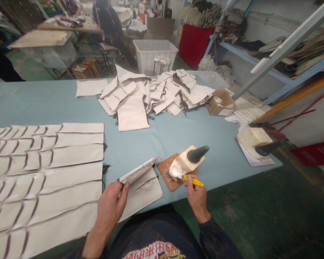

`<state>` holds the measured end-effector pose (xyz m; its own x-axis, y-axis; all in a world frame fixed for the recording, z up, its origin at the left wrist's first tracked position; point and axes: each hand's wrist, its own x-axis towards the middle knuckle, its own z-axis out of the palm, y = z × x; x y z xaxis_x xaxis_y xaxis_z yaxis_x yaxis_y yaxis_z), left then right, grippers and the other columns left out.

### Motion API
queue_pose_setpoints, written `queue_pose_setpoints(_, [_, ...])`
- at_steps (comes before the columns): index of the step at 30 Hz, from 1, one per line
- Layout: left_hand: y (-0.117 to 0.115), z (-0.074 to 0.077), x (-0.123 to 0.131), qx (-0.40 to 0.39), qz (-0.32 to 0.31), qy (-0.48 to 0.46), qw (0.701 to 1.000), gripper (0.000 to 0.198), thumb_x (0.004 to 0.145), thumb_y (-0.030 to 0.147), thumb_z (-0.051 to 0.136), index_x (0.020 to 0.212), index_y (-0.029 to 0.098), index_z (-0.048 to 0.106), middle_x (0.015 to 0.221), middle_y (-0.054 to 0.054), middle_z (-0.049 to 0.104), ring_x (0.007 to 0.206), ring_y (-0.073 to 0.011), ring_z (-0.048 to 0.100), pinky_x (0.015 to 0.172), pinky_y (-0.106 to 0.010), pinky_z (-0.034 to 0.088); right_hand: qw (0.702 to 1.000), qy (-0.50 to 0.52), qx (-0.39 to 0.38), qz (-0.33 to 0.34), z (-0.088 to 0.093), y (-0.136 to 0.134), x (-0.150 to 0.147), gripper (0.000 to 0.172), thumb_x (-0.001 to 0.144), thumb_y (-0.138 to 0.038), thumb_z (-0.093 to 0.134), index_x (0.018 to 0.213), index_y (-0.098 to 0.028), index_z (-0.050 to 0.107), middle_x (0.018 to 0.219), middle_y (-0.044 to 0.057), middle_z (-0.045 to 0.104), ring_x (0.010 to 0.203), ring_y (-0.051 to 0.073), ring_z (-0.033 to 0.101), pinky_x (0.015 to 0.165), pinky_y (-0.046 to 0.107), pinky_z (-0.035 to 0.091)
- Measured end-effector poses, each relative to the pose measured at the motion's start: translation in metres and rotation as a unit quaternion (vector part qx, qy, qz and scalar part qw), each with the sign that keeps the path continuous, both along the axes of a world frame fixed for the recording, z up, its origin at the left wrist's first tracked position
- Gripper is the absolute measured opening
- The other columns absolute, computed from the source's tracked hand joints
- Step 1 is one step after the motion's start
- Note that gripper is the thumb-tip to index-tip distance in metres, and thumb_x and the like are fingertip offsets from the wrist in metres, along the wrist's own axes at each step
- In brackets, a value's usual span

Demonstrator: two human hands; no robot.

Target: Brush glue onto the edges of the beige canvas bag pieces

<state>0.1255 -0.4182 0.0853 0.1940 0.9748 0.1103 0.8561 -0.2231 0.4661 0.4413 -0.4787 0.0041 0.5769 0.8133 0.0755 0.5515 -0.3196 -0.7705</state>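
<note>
Holding a cream panel and a yellow-handled tool at the table's near edge

You stand at a long table [78,109] covered in smooth blue-green sheeting. Your left hand [113,199] is closed, thumb and fingers pinching the raised flap of a cream panel [144,196] trimmed with dark lines. The panel lies at the near edge of the table, in front of your body, its flap lifted clear of the layer below.

Your right hand [197,196] is clamped on a yellow-handled tool [193,180], held beyond the near edge. The tool's tip meets white paste [175,169] at the mouth of a cream container [184,159], which has a black cone-shaped piece [197,154] sticking up from it. The container sits on a brown board [164,168] near the table's near edge, just to the right of the panel.

To your left, overlapping rows of cream pieces [70,169] spread toward the near left corner. Along the far edge rises a loose heap of similar pieces [133,113], with a small cardboard box [221,102] at its right end. A second container [255,138] sits on a pale board [259,162] by the table's right corner. Beyond the far edge stands a large white bin [148,54], and a person in dark clothing [108,21] is farther back.
</note>
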Motion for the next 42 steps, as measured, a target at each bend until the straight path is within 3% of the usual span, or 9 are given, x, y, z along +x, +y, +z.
queue_pose_setpoints(8, [-0.002,-0.005,-0.002,-0.010,-0.028,-0.066,0.997,0.038,0.104,0.039,0.043,0.070,0.025,0.049,0.067,0.001,0.059,0.059,-0.0176,0.061,0.057,-0.028,0.043,0.998,-0.044,0.010,0.038,0.011,-0.011,0.007,0.048,0.105,-0.056,0.043,0.098,-0.018,0.071,0.065,0.005,0.072,0.053,0.021,0.067,0.056,0.029,0.047])
queue_pose_setpoints(16, [0.000,0.004,0.002,-0.010,-0.041,-0.060,0.997,0.037,0.103,0.037,0.041,0.068,0.025,0.047,0.075,-0.003,0.061,0.069,-0.0191,0.063,0.065,-0.029,0.048,0.965,-0.065,0.004,0.255,0.008,-0.008,0.019,0.033,0.105,-0.043,0.049,0.109,-0.024,0.075,0.102,0.010,0.078,0.094,0.025,0.075,0.085,0.032,0.055])
queue_pose_setpoints(21, [0.002,0.004,0.003,0.022,-0.051,-0.050,0.997,0.035,0.102,0.036,0.045,0.069,0.025,0.051,0.080,-0.005,0.063,0.081,-0.0229,0.063,0.076,-0.033,0.050,0.933,-0.098,-0.039,0.343,0.015,-0.020,0.030,0.030,0.104,-0.036,0.051,0.113,-0.026,0.078,0.091,0.009,0.074,0.083,0.024,0.070,0.072,0.030,0.053])
queue_pose_setpoints(27, [0.003,0.005,0.003,-0.030,-0.041,-0.097,0.994,0.033,0.100,0.038,0.047,0.072,0.024,0.055,0.079,-0.004,0.063,0.075,-0.0201,0.063,0.070,-0.029,0.048,0.911,-0.133,-0.067,0.384,0.021,-0.033,0.038,0.031,0.103,-0.028,0.048,0.116,-0.027,0.076,0.091,0.008,0.070,0.080,0.023,0.069,0.068,0.028,0.052])
queue_pose_setpoints(30, [0.003,0.006,0.004,-0.064,-0.019,-0.121,0.990,0.034,0.098,0.039,0.047,0.068,0.024,0.052,0.068,0.000,0.060,0.063,-0.0173,0.058,0.063,-0.027,0.044,0.906,-0.133,-0.074,0.394,0.029,-0.039,0.038,0.028,0.103,-0.027,0.049,0.115,-0.027,0.075,0.090,0.007,0.070,0.078,0.023,0.070,0.067,0.028,0.052])
queue_pose_setpoints(33, [0.003,0.008,0.005,-0.109,0.014,-0.145,0.983,0.037,0.096,0.044,0.047,0.065,0.024,0.046,0.055,0.005,0.047,0.051,-0.0144,0.048,0.054,-0.026,0.037,0.926,-0.066,-0.051,0.368,0.041,-0.043,0.035,0.025,0.103,-0.030,0.052,0.115,-0.027,0.074,0.093,0.006,0.072,0.081,0.023,0.071,0.072,0.029,0.053])
queue_pose_setpoints(38, [0.003,0.011,0.009,-0.151,0.055,-0.190,0.969,0.041,0.094,0.053,0.044,0.065,0.025,0.042,0.057,0.006,0.040,0.057,-0.0146,0.045,0.055,-0.025,0.035,0.969,0.095,0.005,0.229,0.048,-0.035,0.025,0.020,0.098,-0.037,0.063,0.106,-0.025,0.077,0.094,0.007,0.074,0.085,0.024,0.070,0.080,0.032,0.054])
queue_pose_setpoints(40, [0.004,0.013,0.012,-0.160,0.065,-0.199,0.965,0.041,0.093,0.054,0.046,0.065,0.024,0.043,0.058,0.005,0.040,0.059,-0.0151,0.045,0.056,-0.026,0.036,0.967,0.213,-0.001,0.142,0.041,-0.027,0.020,0.023,0.089,-0.043,0.074,0.098,-0.022,0.079,0.084,0.006,0.072,0.074,0.022,0.066,0.071,0.030,0.053])
queue_pose_setpoints(42, [0.003,0.015,0.014,-0.167,0.075,-0.210,0.961,0.041,0.092,0.055,0.047,0.066,0.024,0.046,0.060,0.005,0.043,0.061,-0.0158,0.046,0.058,-0.026,0.038,0.939,0.344,0.002,0.017,0.029,-0.021,0.014,0.033,0.080,-0.049,0.082,0.094,-0.019,0.077,0.074,0.003,0.069,0.060,0.017,0.058,0.057,0.027,0.049])
